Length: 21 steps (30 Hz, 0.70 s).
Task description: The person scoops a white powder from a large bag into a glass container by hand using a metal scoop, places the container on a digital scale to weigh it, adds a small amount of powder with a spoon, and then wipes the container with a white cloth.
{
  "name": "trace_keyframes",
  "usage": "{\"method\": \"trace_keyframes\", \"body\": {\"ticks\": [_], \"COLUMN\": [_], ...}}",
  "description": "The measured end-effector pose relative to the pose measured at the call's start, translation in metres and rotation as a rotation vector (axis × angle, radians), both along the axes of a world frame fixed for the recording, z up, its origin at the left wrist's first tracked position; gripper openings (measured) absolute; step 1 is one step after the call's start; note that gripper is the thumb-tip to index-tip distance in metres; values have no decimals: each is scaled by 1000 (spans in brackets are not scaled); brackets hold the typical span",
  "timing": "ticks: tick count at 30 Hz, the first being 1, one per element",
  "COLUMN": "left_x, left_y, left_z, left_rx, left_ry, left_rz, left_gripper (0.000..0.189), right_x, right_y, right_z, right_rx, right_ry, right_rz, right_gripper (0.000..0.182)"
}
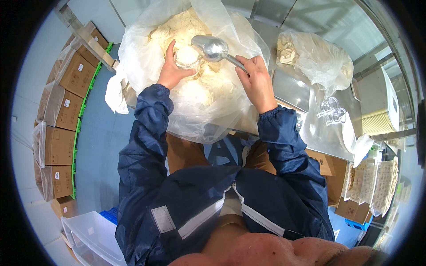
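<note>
My left hand (pixel 174 68) grips a clear round jar (pixel 187 59) filled with pale powder, fingers on its far left side and thumb on its near side. A metal scoop (pixel 213 48) is held by its handle in my right hand (pixel 254 78); its bowl lies just beyond and right of the jar's rim. Both hands are over a large translucent plastic bag (pixel 203 123), which lies wide open. Cream-coloured powder (pixel 178 25) is heaped inside it, partly hidden behind the jar and scoop. Whether the scoop touches the jar I cannot tell.
Right of the bag, a metal table (pixel 293 88) bears a second plastic bag (pixel 319 61) with pale pieces and several clear empty jars (pixel 331 111). Cardboard boxes (pixel 60 146) line the left side. White baskets (pixel 369 181) stand lower right, a clear plastic bin (pixel 93 232) lower left.
</note>
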<state>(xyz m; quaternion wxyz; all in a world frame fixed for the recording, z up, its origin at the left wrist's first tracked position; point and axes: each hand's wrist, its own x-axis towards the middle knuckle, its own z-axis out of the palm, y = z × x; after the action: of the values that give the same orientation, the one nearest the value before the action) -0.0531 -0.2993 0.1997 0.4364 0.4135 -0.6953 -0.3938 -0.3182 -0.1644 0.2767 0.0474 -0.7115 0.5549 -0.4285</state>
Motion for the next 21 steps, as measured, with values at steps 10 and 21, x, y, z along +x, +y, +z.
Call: {"method": "trace_keyframes", "body": {"ticks": [10,21], "left_x": [-1,-23], "left_y": [18,-10], "left_z": [37,13], "left_rx": [256,-40], "left_ry": [205,-58], "left_rz": [-63,-6], "left_gripper": [126,123], "right_x": [-3,14], "right_y": [10,11], "right_z": [-34,-62], "right_rx": [-3,60], "right_ry": [-22,51], "right_rz": [-55,-96], "right_gripper": [27,23]}}
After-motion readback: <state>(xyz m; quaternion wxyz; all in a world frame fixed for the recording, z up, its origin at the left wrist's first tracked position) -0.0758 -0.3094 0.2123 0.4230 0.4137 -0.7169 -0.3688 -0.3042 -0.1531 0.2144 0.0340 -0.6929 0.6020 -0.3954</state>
